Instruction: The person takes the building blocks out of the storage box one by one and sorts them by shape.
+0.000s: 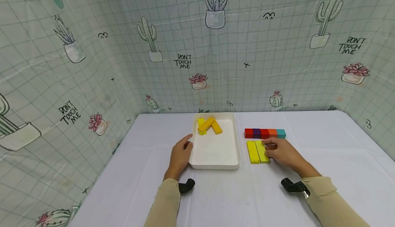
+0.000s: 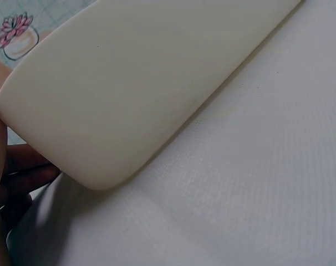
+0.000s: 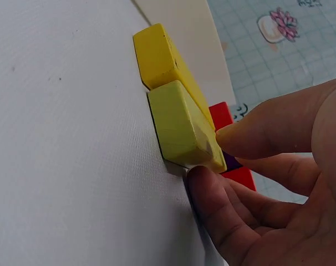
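Observation:
My left hand (image 1: 179, 156) rests at the left side of a white tray (image 1: 214, 167), fingers touching its rim; the left wrist view shows fingers (image 2: 29, 172) beside the tray's wall, partly hidden. Two yellow blocks (image 1: 253, 152) lie side by side, right of the tray. With thumb and finger, my right hand (image 1: 285, 154) pinches the right-hand yellow block (image 3: 176, 122) near its far end. Its near end lies uncovered on the table, level with its neighbour.
A row of coloured blocks (image 1: 264, 133), red, purple, orange and teal, stands just beyond the yellow pair. Inside the tray's far left part lie a yellow block (image 1: 201, 121) and two orange blocks (image 1: 217, 127), one leaning across. A printed cloth (image 1: 228, 83) hangs behind the table.

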A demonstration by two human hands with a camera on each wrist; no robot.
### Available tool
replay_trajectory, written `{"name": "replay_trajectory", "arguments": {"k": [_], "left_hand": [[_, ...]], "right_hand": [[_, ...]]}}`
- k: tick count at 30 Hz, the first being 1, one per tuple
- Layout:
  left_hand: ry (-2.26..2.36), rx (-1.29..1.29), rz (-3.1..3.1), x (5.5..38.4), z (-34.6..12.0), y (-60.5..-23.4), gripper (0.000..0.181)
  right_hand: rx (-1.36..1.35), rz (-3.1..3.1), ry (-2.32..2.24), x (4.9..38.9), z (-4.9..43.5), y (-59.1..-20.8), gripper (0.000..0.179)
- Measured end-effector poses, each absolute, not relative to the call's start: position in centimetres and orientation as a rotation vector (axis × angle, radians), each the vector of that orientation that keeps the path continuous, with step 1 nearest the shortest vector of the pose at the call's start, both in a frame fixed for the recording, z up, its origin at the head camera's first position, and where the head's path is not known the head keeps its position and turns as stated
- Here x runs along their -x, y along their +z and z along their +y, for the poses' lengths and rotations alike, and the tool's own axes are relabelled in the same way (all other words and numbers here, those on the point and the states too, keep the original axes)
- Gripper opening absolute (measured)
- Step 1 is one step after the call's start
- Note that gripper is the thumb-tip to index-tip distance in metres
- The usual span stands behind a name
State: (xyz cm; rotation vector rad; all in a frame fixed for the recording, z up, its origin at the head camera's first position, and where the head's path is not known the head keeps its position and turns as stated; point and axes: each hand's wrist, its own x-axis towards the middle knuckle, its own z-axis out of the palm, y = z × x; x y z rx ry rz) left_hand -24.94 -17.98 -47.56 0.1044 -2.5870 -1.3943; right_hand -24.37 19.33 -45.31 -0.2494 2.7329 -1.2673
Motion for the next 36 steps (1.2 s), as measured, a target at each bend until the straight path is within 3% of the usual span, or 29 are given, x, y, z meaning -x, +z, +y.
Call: {"name": "replay_trajectory", "arguments": {"k": [23, 36], "left_hand": [[-1.371, -0.091, -2.571, 25.4, -17.9, -47.5, 0.04], [-1.369, -0.085, -2.573, 25.1, -18.0, -47.7, 0.04]], "right_hand": [[0.21, 2.735, -1.239, 24.6, 19.4, -45.0, 0.043], [0.283, 2.672, -1.489, 25.8, 18.1, -43.4, 0.04]]}}
